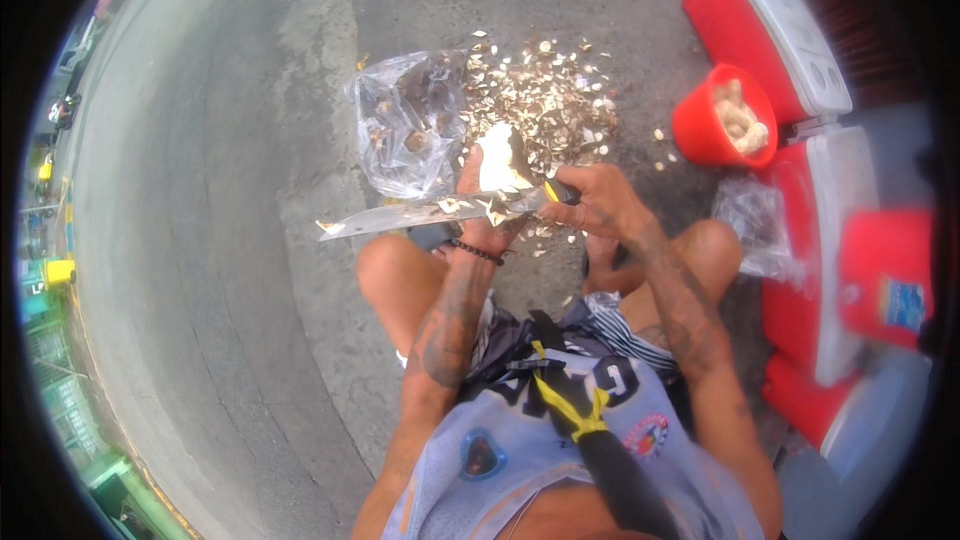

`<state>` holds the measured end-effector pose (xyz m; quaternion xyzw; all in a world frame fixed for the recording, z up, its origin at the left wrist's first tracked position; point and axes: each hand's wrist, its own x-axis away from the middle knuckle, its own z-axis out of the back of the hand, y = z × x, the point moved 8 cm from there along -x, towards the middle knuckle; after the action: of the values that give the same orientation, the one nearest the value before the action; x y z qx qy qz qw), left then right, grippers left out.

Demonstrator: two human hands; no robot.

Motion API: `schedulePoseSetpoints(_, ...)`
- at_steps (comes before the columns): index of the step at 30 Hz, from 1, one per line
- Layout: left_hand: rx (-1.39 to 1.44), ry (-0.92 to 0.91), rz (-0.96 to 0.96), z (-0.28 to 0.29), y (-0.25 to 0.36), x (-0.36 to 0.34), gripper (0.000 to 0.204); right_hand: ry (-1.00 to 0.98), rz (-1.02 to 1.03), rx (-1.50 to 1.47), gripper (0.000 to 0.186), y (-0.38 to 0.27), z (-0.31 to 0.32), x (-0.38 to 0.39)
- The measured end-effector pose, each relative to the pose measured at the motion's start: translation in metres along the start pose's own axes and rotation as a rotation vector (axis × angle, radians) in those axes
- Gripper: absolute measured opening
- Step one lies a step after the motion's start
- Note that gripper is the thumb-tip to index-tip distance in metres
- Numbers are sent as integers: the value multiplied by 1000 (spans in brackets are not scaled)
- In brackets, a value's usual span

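Note:
My left hand [485, 232] is closed around the lower part of a thick root [500, 162]. The root's flesh is white where bare, and dark brown skin stays along its right side. In my right hand [603, 202] is the black and yellow handle of a long, wide-bladed knife [385, 220]. The blade points left, crossing just in front of the root and over my left hand. Pale shavings cling to the metal. Parts of my left fingers are hidden behind the root and the blade. Beyond the root, peelings [545, 90] lie scattered on the ground.
A clear plastic bag [385, 155] holding brown pieces lies left of the peelings. To the right stands a red bucket [690, 125] of peeled pale roots [738, 120], beside red coolers [735, 20] with white lids. Another clear plastic bag [755, 225] lies near my right knee.

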<state>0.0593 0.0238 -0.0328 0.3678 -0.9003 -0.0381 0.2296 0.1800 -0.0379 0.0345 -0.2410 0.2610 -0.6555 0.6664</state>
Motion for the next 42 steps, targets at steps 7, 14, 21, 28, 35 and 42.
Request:
schedulePoseSetpoints(7,-153,-113,11,-11,-4,9,41,127,-409,-5,67,50,34,12)
schedulePoseSetpoints(14,-798,-166,-348,-16,8,6,50,-43,-147,-66,67,16,2,10)
schedulePoseSetpoints(21,-28,19,201,8,-20,10,50,-52,-111,-21,67,23,0,2)
schedulePoseSetpoints(28,-49,-29,187,4,-6,5,48,106,-575,-13,59,69,12,25)
schedulePoseSetpoints(35,-113,-21,11,-2,-4,0,48,26,-212,-85,68,18,1,12)
schedulePoseSetpoints(42,-155,8,4,11,-5,1,50,-42,-126,23,72,5,2,-2)
